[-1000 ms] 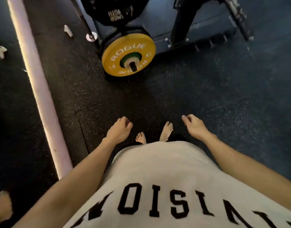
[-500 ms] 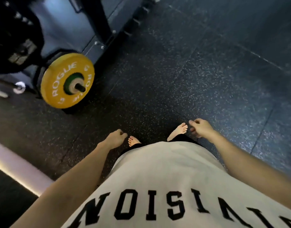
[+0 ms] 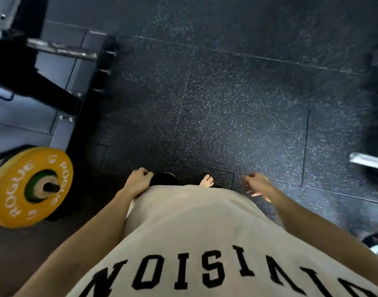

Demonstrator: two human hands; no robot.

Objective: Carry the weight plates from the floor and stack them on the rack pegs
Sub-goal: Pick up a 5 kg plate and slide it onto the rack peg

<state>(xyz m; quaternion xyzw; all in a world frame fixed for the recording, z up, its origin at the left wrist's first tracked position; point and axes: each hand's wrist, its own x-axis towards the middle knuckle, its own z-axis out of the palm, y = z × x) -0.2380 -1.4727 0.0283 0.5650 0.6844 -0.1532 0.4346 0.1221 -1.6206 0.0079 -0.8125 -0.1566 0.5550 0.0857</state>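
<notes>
A yellow "ROGUE" weight plate with a green hub sits upright on a low rack peg at the left edge. My left hand hangs beside my shirt with loosely curled fingers and holds nothing. To the right of my body, my right hand is blurred, its fingers hang loose, and it is also empty. Both hands are well apart from the plate. No loose plate shows on the floor.
The black rack frame and a bare steel peg fill the upper left. Another steel bar end pokes in at the right edge, with a dark object below it. Speckled black rubber floor spreads ahead of my bare foot.
The view has swung right: the yellow plate and rack slid from top centre to the far left. A steel bar has come into view at the right. Both hands stay empty.
</notes>
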